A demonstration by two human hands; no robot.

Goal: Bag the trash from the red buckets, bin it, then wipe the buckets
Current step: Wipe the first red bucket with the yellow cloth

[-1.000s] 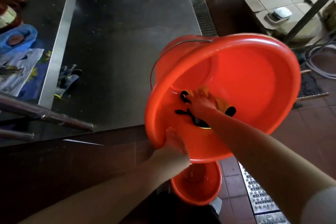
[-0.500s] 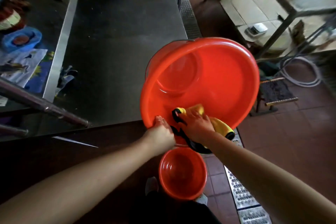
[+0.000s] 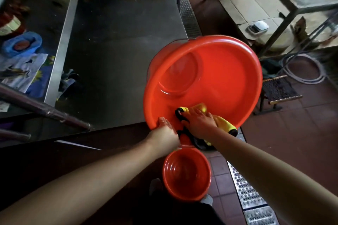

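2 hands (image 3: 165, 133) (image 3: 198, 123) work the tilted red bucket (image 3: 219, 71), cloth (image 3: 222, 121) inside.

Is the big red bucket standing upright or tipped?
Tipped. The big bucket has its mouth turned toward the camera; the left hand grips its rim and the right hand presses a cloth inside.

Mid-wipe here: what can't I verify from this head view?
- Large red plastic bucket: its underside faces away.
- Yellow and black cloth: partly under the right hand.
- Left hand: fingertips hidden behind the rim.
- Small red bucket on the floor: inside too dim to judge clean.
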